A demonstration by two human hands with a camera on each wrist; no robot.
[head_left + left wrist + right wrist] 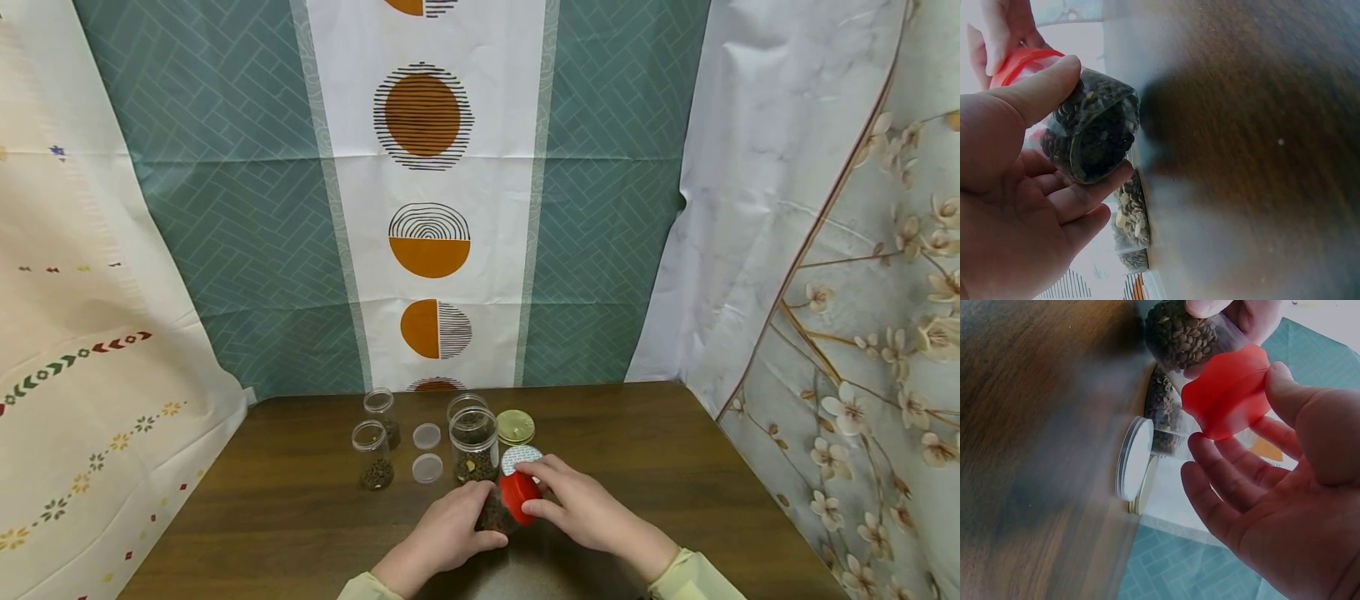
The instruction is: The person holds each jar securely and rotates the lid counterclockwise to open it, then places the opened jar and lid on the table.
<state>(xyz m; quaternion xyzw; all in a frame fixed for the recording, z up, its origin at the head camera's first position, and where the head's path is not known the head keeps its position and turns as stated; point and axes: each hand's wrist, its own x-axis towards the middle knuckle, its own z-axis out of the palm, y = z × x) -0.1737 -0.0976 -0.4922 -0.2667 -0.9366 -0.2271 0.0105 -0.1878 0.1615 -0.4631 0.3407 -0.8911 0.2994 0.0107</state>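
Note:
Tilted between the two hands is a clear jar (pixel 1100 134) holding dark seed-like pieces. My left hand (pixel 447 527) grips it around the side, thumb on one face and fingers on the other. A red scalloped lid (pixel 1229 390) covers the jar's mouth end, and my right hand (pixel 581 504) holds its rim between thumb and fingers. Whether the lid is seated or loose, I cannot tell. Just beyond the hands stands a lidless jar (pixel 474 454) of brown seed-like pieces, with another open jar (pixel 467 402) behind it.
At the left stand two smaller open jars, the nearer jar (pixel 373 467) and the farther jar (pixel 381 406). Two translucent discs (pixel 427 468) lie beside them. A white-faced lid (pixel 517 457) and gold lids (pixel 516 424) lie right of the middle jars on the wooden table (pixel 637 450).

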